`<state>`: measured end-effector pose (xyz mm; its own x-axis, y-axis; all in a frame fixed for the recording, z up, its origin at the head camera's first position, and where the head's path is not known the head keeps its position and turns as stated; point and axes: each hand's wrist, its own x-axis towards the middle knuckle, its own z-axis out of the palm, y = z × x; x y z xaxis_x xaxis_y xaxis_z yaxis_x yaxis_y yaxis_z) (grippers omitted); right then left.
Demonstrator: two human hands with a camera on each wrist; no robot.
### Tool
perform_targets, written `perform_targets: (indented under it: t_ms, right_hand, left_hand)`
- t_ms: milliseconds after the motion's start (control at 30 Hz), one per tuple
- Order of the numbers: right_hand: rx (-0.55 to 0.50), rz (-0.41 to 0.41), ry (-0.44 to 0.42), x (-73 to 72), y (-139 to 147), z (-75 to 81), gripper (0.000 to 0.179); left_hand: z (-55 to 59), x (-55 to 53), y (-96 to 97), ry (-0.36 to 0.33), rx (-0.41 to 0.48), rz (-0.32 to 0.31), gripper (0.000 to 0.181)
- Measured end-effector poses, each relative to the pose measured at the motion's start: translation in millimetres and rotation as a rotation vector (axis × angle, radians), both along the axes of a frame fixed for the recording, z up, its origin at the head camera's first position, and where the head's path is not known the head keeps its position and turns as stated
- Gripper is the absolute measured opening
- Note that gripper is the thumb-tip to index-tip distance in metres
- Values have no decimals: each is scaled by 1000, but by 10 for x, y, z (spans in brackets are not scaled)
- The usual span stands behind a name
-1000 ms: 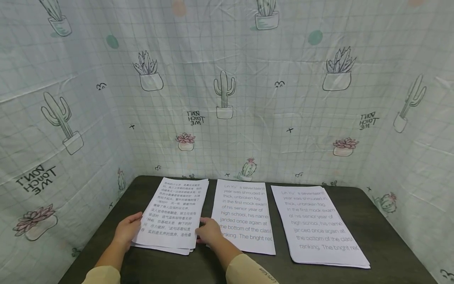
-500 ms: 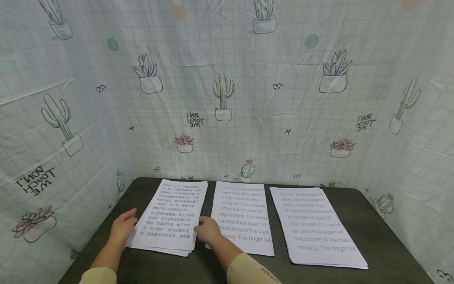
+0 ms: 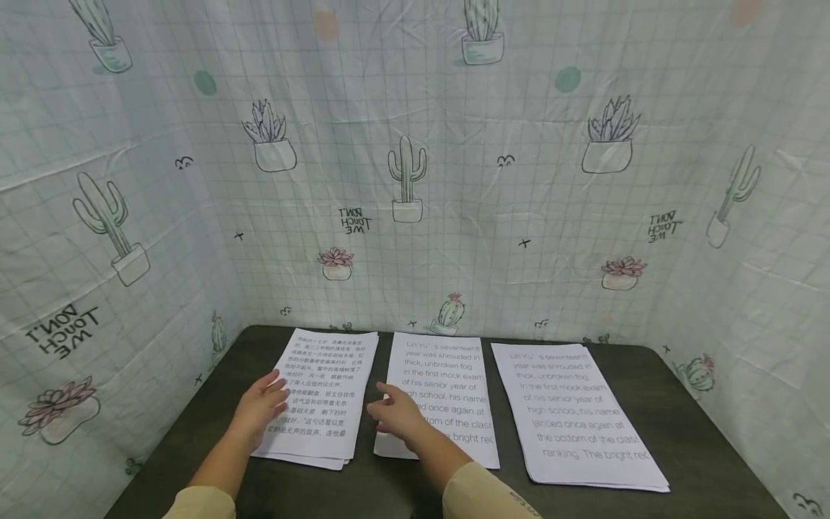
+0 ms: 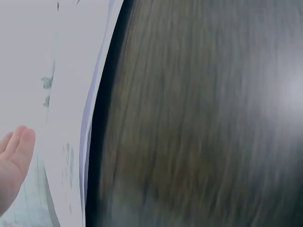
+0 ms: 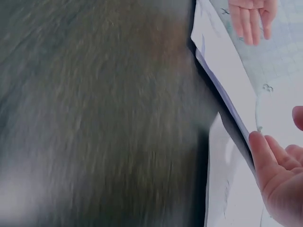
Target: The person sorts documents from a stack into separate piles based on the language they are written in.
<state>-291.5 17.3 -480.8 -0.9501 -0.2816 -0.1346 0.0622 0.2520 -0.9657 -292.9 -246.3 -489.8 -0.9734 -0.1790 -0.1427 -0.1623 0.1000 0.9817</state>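
A stack of white sheets printed with Chinese characters [image 3: 331, 389] lies at the left of the dark table, its lower sheets peeking out slightly at the near edge. My left hand [image 3: 259, 411] is over this stack's left side, covering part of the text, with its fingers stretched out and nothing held. In the left wrist view, the fingers [image 4: 21, 144] show against white paper. My right hand [image 3: 398, 412] overlaps the left edge of the middle stack of English-printed sheets [image 3: 447, 360]. Its fingers are relaxed, thumb apart, holding nothing; the right wrist view shows the fingers [image 5: 272, 153] beside the paper edge.
A third stack of English-printed sheets [image 3: 570, 411] lies at the right, its sheets slightly fanned. Dark tabletop [image 3: 519, 497] shows between and in front of the stacks. A cactus-patterned cloth [image 3: 480, 194] hangs behind and along both sides.
Both hands were at the side edges of the left stack. The left hand has shifted right over its text, and the right hand has come away rightward to the middle stack's edge.
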Motion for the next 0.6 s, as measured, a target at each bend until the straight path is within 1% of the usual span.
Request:
perform_targets:
  t_ms: [100, 200, 300, 467, 600]
  right_hand:
    - [-8, -7, -13, -25, 113, 27, 62]
    - [5, -6, -10, -49, 231, 41, 62]
    - [35, 1, 3, -49, 346, 71, 62]
    - [57, 4, 15, -28, 525, 131, 60]
    - [61, -17, 10, 15, 675, 174, 59]
  left_hand:
    - [55, 24, 152, 15, 28, -49, 64]
    - [57, 12, 278, 29, 45, -85, 64]
    - [70, 6, 394, 29, 49, -117, 63]
    - [88, -10, 565, 24, 65, -165, 63]
    - [95, -17, 687, 26, 82, -200, 61]
